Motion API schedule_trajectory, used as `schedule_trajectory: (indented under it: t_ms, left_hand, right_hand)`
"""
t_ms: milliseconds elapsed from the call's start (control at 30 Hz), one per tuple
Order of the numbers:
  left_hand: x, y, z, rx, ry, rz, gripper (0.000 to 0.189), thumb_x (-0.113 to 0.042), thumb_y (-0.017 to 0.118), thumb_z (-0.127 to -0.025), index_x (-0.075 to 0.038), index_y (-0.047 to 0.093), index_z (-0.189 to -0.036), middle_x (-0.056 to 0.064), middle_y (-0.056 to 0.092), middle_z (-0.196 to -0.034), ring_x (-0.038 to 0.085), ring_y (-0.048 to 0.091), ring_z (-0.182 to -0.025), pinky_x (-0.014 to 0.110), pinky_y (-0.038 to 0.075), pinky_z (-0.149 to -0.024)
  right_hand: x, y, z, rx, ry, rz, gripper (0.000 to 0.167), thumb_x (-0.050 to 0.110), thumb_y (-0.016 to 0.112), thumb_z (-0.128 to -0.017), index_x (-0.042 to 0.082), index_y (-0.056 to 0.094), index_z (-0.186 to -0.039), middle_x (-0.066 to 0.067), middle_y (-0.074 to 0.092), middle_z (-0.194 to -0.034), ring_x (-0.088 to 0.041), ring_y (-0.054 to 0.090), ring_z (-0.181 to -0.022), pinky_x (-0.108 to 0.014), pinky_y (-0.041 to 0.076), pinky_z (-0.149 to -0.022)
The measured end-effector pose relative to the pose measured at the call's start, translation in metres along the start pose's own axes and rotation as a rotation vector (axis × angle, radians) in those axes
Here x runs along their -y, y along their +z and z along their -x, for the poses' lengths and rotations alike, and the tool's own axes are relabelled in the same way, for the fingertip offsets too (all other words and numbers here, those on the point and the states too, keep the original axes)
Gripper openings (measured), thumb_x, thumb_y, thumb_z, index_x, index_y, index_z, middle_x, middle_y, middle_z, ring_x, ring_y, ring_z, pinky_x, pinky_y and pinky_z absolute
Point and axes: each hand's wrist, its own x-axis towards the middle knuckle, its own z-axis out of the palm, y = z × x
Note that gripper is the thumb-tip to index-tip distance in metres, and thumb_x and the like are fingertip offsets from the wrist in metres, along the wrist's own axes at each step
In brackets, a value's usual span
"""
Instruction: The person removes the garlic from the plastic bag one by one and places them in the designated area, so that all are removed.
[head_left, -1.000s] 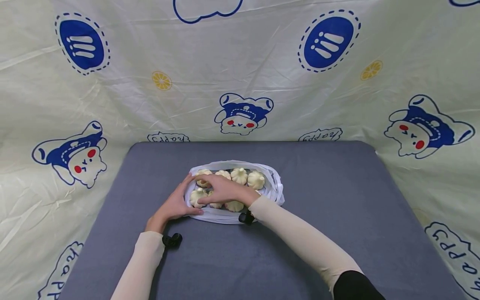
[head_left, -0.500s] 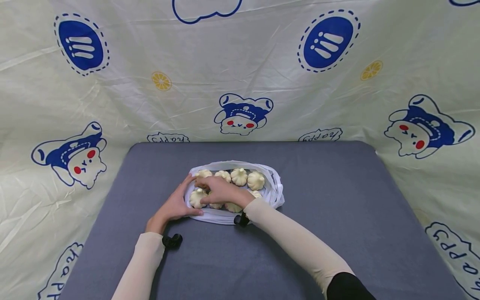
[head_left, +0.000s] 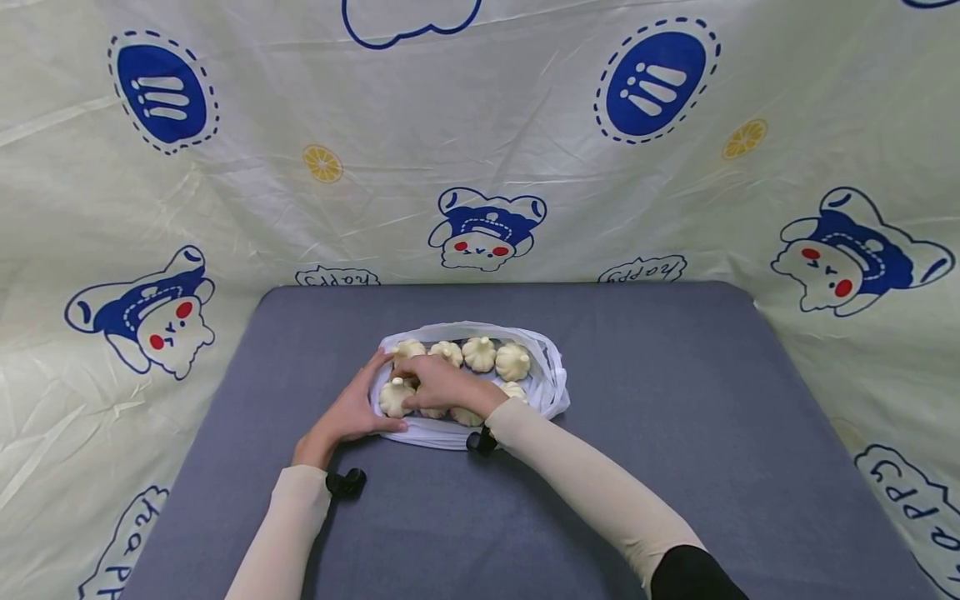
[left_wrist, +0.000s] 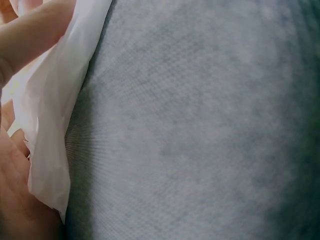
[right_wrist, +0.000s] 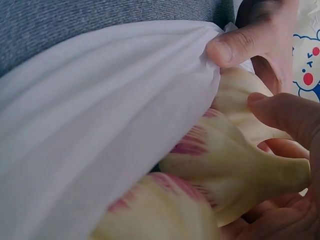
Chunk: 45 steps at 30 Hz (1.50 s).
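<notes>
Several garlic bulbs (head_left: 478, 354) sit in two rows inside a white plastic bag (head_left: 556, 385), its mouth spread wide on the table. My left hand (head_left: 347, 412) holds the bag's left end, thumb on the near rim and fingers on the far side. That thumb presses the plastic (right_wrist: 115, 95) in the right wrist view. Reaching into the bag, my right hand (head_left: 444, 385) grips the front-left garlic bulb (head_left: 395, 400), thumb on its near side. In the right wrist view, the fingers partly disappear behind the bulbs (right_wrist: 215, 165). The left wrist view catches only the bag's side (left_wrist: 52, 130) and part of the left hand (left_wrist: 32, 37).
A grey-blue cloth covers the table (head_left: 675, 417) around the bag. Behind and beside it hangs a pale printed curtain (head_left: 525, 108). Each wrist carries a small black camera, such as the left camera (head_left: 347, 483).
My right hand has shifted slightly right and nearer, and its fingers have drawn in closer to the thumb. The left hand and bag have stayed put.
</notes>
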Motion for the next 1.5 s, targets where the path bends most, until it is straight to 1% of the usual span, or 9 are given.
schedule_trajectory:
  t_ms: [133, 333, 467, 633, 800, 967, 1267, 1400, 1500]
  left_hand:
    - [0.001, 0.001, 0.000, 0.001, 0.002, -0.007, 0.117, -0.036, 0.096, -0.067, -0.022, 0.029, -0.161, 0.015, 0.011, -0.174, 0.043, 0.016, -0.157, 0.070, 0.021, -0.121]
    - [0.002, 0.001, -0.001, 0.002, -0.001, -0.005, 0.117, -0.037, 0.097, -0.067, -0.021, 0.029, -0.162, 0.015, 0.011, -0.174, 0.043, 0.015, -0.158, 0.070, 0.021, -0.122]
    - [0.002, 0.001, -0.001, 0.000, 0.000, -0.008, 0.118, -0.037, 0.097, -0.067, -0.021, 0.029, -0.162, 0.014, 0.011, -0.174, 0.043, 0.016, -0.158, 0.070, 0.021, -0.122]
    - [0.003, 0.002, 0.000, 0.002, 0.001, -0.011, 0.118, -0.037, 0.096, -0.067, -0.023, 0.028, -0.162, 0.013, 0.011, -0.174, 0.042, 0.016, -0.158, 0.070, 0.021, -0.121]
    - [0.003, 0.002, 0.001, 0.006, -0.017, -0.010, 0.118, -0.037, 0.096, -0.067, -0.025, 0.027, -0.162, 0.010, 0.010, -0.174, 0.041, 0.016, -0.158, 0.071, 0.022, -0.121]
    - [0.003, 0.002, 0.001, 0.003, -0.014, 0.004, 0.120, -0.035, 0.096, -0.068, -0.022, 0.025, -0.163, 0.010, 0.009, -0.174, 0.040, 0.014, -0.159, 0.069, 0.021, -0.122]
    - [0.004, 0.002, 0.000, -0.013, -0.009, -0.005, 0.119, -0.036, 0.097, -0.068, -0.015, 0.027, -0.162, 0.011, 0.011, -0.174, 0.039, 0.016, -0.158, 0.065, 0.022, -0.124]
    - [0.005, 0.002, -0.001, -0.018, -0.001, -0.018, 0.113, -0.035, 0.096, -0.068, -0.018, 0.032, -0.160, 0.013, 0.012, -0.174, 0.040, 0.016, -0.158, 0.066, 0.022, -0.123]
    - [0.005, 0.002, -0.001, -0.015, 0.003, -0.021, 0.112, -0.035, 0.096, -0.069, -0.019, 0.032, -0.160, 0.013, 0.011, -0.174, 0.040, 0.016, -0.158, 0.065, 0.022, -0.124]
  right_hand:
    - [0.002, -0.001, 0.001, -0.013, 0.010, -0.014, 0.040, 0.015, 0.080, -0.086, 0.009, 0.069, -0.125, 0.000, 0.066, -0.095, -0.013, 0.054, -0.083, -0.023, 0.044, -0.072]
    - [0.001, -0.001, 0.001, -0.033, 0.014, -0.018, 0.040, 0.017, 0.080, -0.086, 0.006, 0.070, -0.124, -0.004, 0.073, -0.109, -0.016, 0.064, -0.095, -0.025, 0.053, -0.083]
    - [0.000, -0.002, 0.001, -0.039, 0.005, -0.035, 0.039, 0.017, 0.078, -0.086, 0.006, 0.069, -0.122, -0.006, 0.073, -0.111, -0.016, 0.065, -0.097, -0.026, 0.054, -0.086]
    - [0.001, -0.005, 0.003, -0.044, -0.007, -0.075, 0.036, 0.016, 0.076, -0.086, 0.005, 0.067, -0.120, -0.009, 0.073, -0.119, -0.019, 0.069, -0.107, -0.027, 0.056, -0.091]
    - [0.006, -0.013, 0.007, -0.060, 0.003, -0.113, 0.040, 0.016, 0.075, -0.087, 0.004, 0.066, -0.125, -0.011, 0.070, -0.126, -0.022, 0.070, -0.112, -0.028, 0.057, -0.095]
    - [0.010, -0.022, 0.015, -0.105, 0.007, -0.111, 0.046, 0.019, 0.075, -0.089, 0.004, 0.066, -0.131, -0.010, 0.071, -0.128, -0.022, 0.070, -0.113, -0.029, 0.057, -0.095]
    - [0.006, -0.038, 0.037, -0.216, 0.041, -0.218, 0.047, 0.021, 0.075, -0.089, 0.003, 0.066, -0.132, -0.013, 0.070, -0.130, -0.026, 0.069, -0.117, -0.040, 0.055, -0.104]
    - [-0.001, -0.046, 0.049, -0.265, 0.072, -0.253, 0.049, 0.024, 0.074, -0.090, 0.004, 0.066, -0.133, -0.012, 0.069, -0.131, -0.026, 0.068, -0.119, -0.038, 0.055, -0.105]
    - [-0.008, -0.052, 0.059, -0.307, 0.105, -0.289, 0.050, 0.025, 0.076, -0.090, 0.003, 0.065, -0.134, -0.014, 0.068, -0.130, -0.028, 0.068, -0.120, -0.040, 0.054, -0.107]
